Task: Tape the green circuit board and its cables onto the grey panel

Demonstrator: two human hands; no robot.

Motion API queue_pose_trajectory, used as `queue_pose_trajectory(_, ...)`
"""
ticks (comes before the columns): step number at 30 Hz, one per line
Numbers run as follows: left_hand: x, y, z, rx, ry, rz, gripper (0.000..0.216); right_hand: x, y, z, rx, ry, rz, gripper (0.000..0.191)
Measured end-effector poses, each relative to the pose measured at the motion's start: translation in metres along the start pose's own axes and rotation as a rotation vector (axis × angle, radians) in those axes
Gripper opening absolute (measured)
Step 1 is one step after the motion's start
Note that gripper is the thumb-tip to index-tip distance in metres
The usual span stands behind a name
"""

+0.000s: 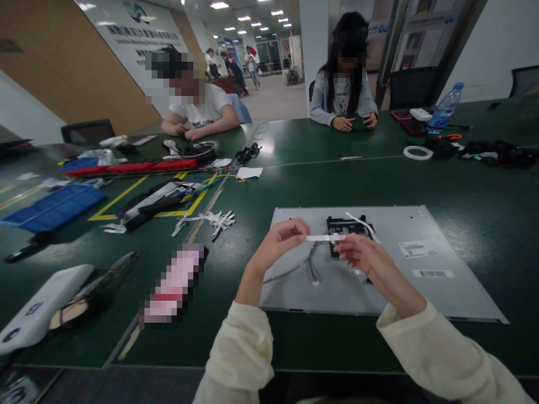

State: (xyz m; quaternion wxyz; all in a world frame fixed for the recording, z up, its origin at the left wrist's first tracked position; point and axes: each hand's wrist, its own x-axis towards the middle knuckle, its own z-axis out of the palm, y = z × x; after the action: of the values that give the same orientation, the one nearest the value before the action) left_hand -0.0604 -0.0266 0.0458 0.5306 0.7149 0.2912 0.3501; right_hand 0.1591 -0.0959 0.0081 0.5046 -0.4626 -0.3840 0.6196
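Between my two hands a short white strip [323, 238], which looks like tape, is stretched level. My left hand [283, 240] pinches its left end, and my right hand [365, 259] grips the right end. Below them lies a flat grey metal panel [404, 292] with labels on its right part. A black bracket-like part [349, 224] sits on the panel behind my hands, partly covered by them. Grey cables [312, 269] run over the panel under the strip. Another white strip [360, 221] curves up from the black part.
Left of the panel lie a pile of white strips [219, 221], a phone [174, 286] and a white device [46, 306]. Farther off are a blue tray [54, 205], wires and a red strip-like object [135, 166]. Two people sit across the table; a bottle [445, 109] stands far right.
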Motion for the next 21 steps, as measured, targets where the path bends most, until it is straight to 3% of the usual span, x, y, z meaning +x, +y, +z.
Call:
queue_pose_trajectory(8,0.001,-0.002,0.003,0.228,-0.04,-0.042,0.023,0.001,0.001,-0.007,-0.066,0.145,-0.103,0.031)
queue_pose_trajectory(12,0.006,-0.013,0.005,0.579,0.2,-0.058,0.026,-0.004,-0.003,-0.004,-0.344,0.176,-0.307,0.024)
queue_pose_trajectory(15,0.009,-0.014,0.011,0.665,0.361,0.001,0.021,-0.009,-0.003,0.0,-0.597,0.159,-0.515,0.018)
queue_pose_trajectory(17,0.009,-0.008,0.018,0.583,0.295,0.063,0.021,-0.01,-0.001,0.002,-0.72,0.124,-0.617,0.017)
queue_pose_trajectory(21,0.006,0.004,0.031,0.38,-0.092,0.056,0.019,-0.01,0.002,0.003,-0.803,0.1,-0.681,0.018)
